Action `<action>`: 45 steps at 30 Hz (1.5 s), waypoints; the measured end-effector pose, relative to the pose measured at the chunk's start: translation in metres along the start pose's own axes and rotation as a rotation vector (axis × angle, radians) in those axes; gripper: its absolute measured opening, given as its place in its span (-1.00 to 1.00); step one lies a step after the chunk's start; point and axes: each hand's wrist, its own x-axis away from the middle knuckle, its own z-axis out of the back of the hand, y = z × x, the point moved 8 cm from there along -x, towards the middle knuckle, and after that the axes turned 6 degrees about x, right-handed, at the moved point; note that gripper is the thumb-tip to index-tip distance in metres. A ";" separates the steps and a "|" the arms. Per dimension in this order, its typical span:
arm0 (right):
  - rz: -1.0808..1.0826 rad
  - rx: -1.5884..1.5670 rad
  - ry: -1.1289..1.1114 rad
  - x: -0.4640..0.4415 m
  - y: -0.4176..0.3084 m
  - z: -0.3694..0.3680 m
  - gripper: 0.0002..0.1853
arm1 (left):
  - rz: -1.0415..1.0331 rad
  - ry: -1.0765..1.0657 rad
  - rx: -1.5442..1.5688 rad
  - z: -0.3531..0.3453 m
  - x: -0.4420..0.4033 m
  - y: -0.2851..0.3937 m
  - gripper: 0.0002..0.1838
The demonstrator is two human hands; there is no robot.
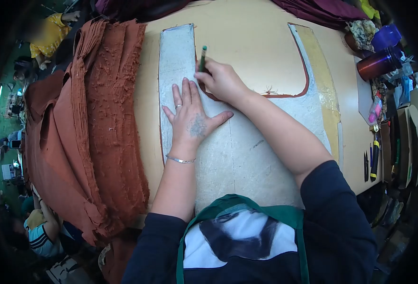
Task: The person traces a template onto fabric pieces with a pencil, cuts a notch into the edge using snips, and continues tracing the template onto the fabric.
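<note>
My left hand [191,110] lies flat with fingers spread on a pale grey U-shaped pattern template [261,151], pressing near its left arm. In my right hand [220,81] is a green pencil [203,57], held upright at the inner edge of that left arm; its tip is hidden behind my fingers. A thin margin of rust-brown fabric [305,71] shows from under the template along the inner curve. Yellowish tape [328,97] covers part of the template's right arm.
A thick stack of frayed rust-brown fabric [112,118] lies left on the table [247,42]. At right are a dark tumbler [378,64], a yellow-and-black cutter [374,161] and pens. Loose threads [269,90] lie by the curve. Other people [43,232] sit at far left.
</note>
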 end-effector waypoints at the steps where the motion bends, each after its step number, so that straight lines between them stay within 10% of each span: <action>1: 0.018 0.010 0.055 -0.007 0.000 0.001 -0.80 | 0.010 -0.010 0.001 0.000 0.000 -0.001 0.29; 11: 0.063 0.162 -0.141 0.055 -0.004 0.043 -0.89 | 0.012 0.017 0.026 0.003 0.002 0.000 0.23; 14: -0.316 -0.202 -0.173 0.072 0.031 0.054 -0.84 | 0.034 -0.013 0.007 0.002 0.001 0.001 0.26; 19: 0.028 0.136 -0.087 0.065 0.007 0.067 -0.87 | -0.455 0.303 0.194 0.032 0.047 0.063 -0.56; 22: -0.150 -0.026 -0.176 0.059 0.021 0.062 -0.86 | -0.653 0.067 0.354 -0.001 0.074 0.105 -0.73; 29: -0.223 0.060 -0.296 0.050 0.015 0.044 -0.84 | -0.549 -0.228 0.049 -0.032 0.081 0.114 -0.21; 37: -0.176 0.171 -0.307 0.032 -0.002 0.017 -0.75 | -0.513 -0.259 0.138 -0.035 0.078 0.111 -0.24; 45: -0.319 0.290 -0.152 0.093 0.067 0.157 -0.91 | -0.503 -0.213 0.089 -0.037 0.078 0.111 -0.22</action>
